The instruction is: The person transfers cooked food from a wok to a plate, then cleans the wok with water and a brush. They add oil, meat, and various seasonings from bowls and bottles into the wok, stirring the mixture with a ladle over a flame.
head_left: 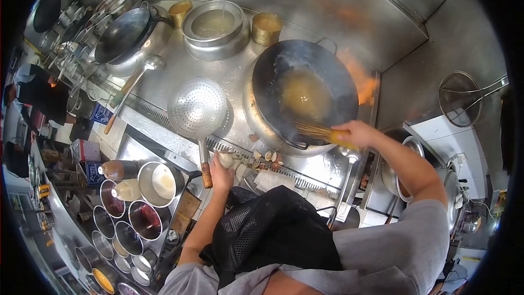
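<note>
There was my right hand [355, 134], closed round the brush [316, 130], a bundle of stiff, straw-coloured strips, their tips spread over the wok's near wall. The wok [275, 71] sat at the stove's right end: black metal, deep and round, a loop handle at its back rim, and a cloudy yellow liquid [303, 98] pooled at the bottom. Beside its right rim, orange flame [364, 84] licked up in ragged tongues!

Over to my left hand [220, 176], fingers bent, right beside the skimmer's handle [206, 168]; whether they gripped it, I couldn't tell. The skimmer [197, 106] itself was a shiny round dish, punched all over with small holes, lying at the stove's front edge with its wooden grip jutting past.

Along the back edge stood a smooth steel pot [214, 49] with a round basin set in its mouth, flanked by two gold-coloured tins [267, 29]. Toward the left end lay the ladle [155, 63], its round metal bowl polished. Pale shell-like scraps [268, 155] dotted the slotted front strip. Past the left end, a blue box [102, 113] flashed white capitals, too small to read whole, and near it stood a second box [94, 173], its print just as tiny.
</note>
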`<state>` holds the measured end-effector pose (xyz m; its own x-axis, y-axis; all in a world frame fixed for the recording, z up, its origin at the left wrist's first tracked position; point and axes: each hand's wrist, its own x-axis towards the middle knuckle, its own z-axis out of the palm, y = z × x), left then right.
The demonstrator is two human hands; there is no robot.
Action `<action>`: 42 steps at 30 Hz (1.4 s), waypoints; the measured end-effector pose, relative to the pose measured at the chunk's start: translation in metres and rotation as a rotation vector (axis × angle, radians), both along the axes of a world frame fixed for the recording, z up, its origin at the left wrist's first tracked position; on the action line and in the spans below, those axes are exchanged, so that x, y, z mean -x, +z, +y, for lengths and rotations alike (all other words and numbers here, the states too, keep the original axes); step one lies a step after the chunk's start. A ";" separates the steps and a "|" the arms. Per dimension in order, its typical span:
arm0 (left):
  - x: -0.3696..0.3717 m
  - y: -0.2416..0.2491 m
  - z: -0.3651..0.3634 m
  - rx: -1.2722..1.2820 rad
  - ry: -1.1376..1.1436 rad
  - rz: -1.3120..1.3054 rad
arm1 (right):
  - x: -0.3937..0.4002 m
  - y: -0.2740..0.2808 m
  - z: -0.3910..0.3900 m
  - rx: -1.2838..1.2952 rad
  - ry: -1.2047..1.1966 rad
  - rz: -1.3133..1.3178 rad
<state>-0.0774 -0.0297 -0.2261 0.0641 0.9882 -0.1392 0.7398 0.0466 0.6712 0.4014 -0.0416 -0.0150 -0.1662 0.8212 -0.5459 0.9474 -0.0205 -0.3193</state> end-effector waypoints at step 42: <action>-0.134 0.130 0.174 -0.097 -0.019 -0.247 | 0.134 -0.051 0.083 -0.222 -0.671 0.119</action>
